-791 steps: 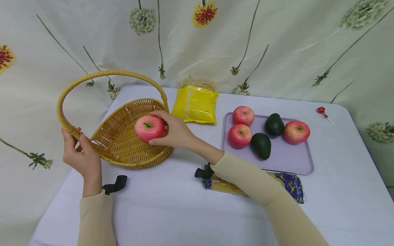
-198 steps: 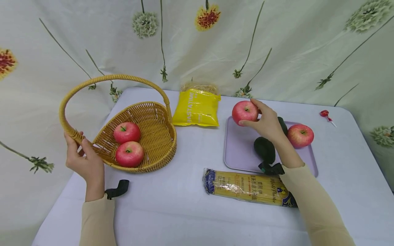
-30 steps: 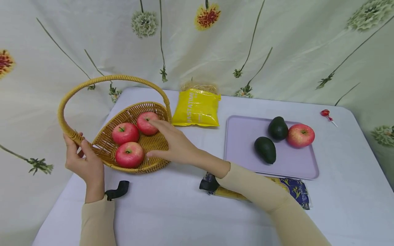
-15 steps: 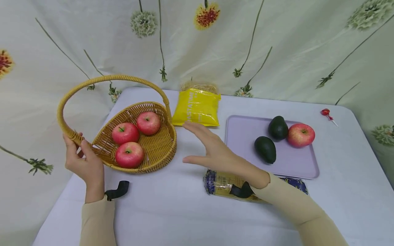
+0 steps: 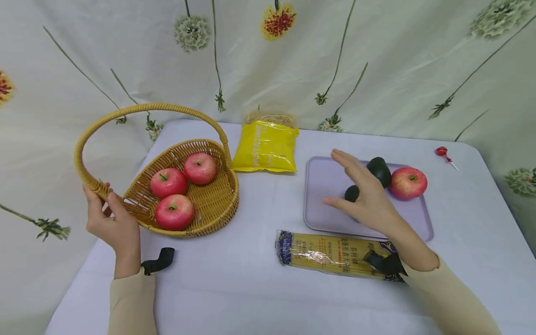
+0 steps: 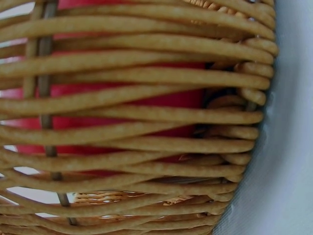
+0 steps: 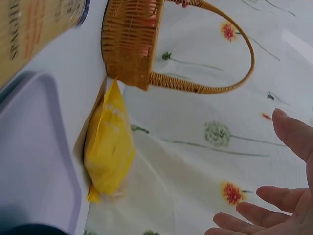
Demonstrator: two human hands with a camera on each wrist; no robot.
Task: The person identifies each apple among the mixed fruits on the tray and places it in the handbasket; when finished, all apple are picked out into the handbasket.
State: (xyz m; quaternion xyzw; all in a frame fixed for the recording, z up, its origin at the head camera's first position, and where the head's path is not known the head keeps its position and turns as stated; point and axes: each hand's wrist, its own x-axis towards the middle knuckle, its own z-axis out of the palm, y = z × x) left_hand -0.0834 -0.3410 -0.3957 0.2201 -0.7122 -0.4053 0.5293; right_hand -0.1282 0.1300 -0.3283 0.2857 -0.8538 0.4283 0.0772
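My left hand [image 5: 115, 223] grips the lower left end of the wicker basket's handle [image 5: 157, 107]. Three red apples [image 5: 175, 212] lie in the left and back part of the basket [image 5: 217, 204]; red shows through its weave [image 6: 146, 117] in the left wrist view. Above the lilac tray [image 5: 322, 218] hovers my right hand [image 5: 370, 202], thumb and fingers spread, holding nothing. On that tray are one avocado [image 5: 378, 171], a second avocado [image 5: 351, 193] partly hidden behind the hand, and a red apple [image 5: 408, 183] at the right.
A yellow pasta bag [image 5: 268, 146] lies between basket and tray at the back. In front of the tray lies a spaghetti packet [image 5: 326, 253], its right end partly under my right wrist. A red lollipop [image 5: 441, 151] is at the far right. A flowered cloth hangs behind the table.
My right hand has left the third apple in the basket and moved right, over the tray. Earlier it lifted that apple from the tray. My left hand keeps its hold on the handle.
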